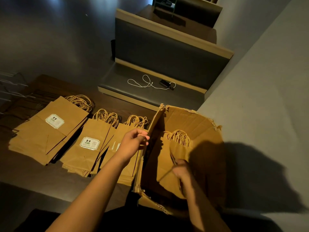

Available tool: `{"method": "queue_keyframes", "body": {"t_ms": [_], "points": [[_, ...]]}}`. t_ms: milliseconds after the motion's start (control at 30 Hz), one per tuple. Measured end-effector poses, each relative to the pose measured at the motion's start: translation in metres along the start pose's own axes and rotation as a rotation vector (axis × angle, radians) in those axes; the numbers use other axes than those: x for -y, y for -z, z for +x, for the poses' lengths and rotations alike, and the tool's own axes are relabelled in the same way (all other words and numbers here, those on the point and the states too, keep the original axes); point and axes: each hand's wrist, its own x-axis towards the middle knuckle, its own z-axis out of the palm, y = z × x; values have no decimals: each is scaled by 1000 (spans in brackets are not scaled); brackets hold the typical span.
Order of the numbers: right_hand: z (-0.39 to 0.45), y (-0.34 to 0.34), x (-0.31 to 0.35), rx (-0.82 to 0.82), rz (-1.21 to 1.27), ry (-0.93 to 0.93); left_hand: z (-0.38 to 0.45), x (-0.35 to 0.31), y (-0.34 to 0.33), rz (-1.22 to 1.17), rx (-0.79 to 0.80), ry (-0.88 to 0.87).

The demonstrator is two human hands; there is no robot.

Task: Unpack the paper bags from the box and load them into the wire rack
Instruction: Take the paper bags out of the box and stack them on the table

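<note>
Paper bags (pixel 173 158) stand inside torn cardboard box (pixel 205 131), twine handles up. Right hand (pixel 181 171) reaches into box, fingers curled round bag edge, gripping it. Left hand (pixel 133 141) at box's left wall, fingers pinching top edge of flap. Left of box, three flat bag stacks (pixel 87 144) lie on dark counter (pixel 33 178), labels reading 9.9. Far left of box, wire rack (pixel 13 91) dimly visible. Beyond box, padded bench seat (pixel 127 91) carries white cable (pixel 147 82) and small black device (pixel 164 83).

left hand (pixel 133 141): arm extended, fingers curled, pinching | right hand (pixel 181 171): reaching down, fingers curled, gripping
</note>
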Motion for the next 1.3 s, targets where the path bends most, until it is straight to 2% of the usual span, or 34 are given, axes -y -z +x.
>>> {"method": "queue_keyframes", "body": {"t_ms": [67,233,400,533,633,700,767,933,1000,1167,1233,1300], "points": [[-11,21,1,8,134,39,2,-2,-2,-30,-6,6],[-61,76,-4,-232,162,256,7,-3,-14,-73,18,16],[-99,129,15,-153,407,401,8,-8,-19,-107,39,8],[-122,135,42,-35,651,502,4,-16,-25,-101,74,3],[-141,117,70,15,647,561,-2,-26,-22,-136,234,-1],[-146,97,82,35,583,601,-2,-28,-14,-134,248,-37],[-149,76,93,57,562,602,0,-31,-1,-123,193,-87],[-147,45,110,136,756,523,5,-28,43,-148,70,-102],[-146,39,115,104,747,520,6,-25,64,-191,-18,-57],[-135,40,124,-96,743,538,4,-19,126,-328,-206,79],[-135,40,129,-90,814,496,4,-15,145,-333,-255,127],[-136,37,136,-16,872,463,-3,-16,159,-365,-284,157]]}}
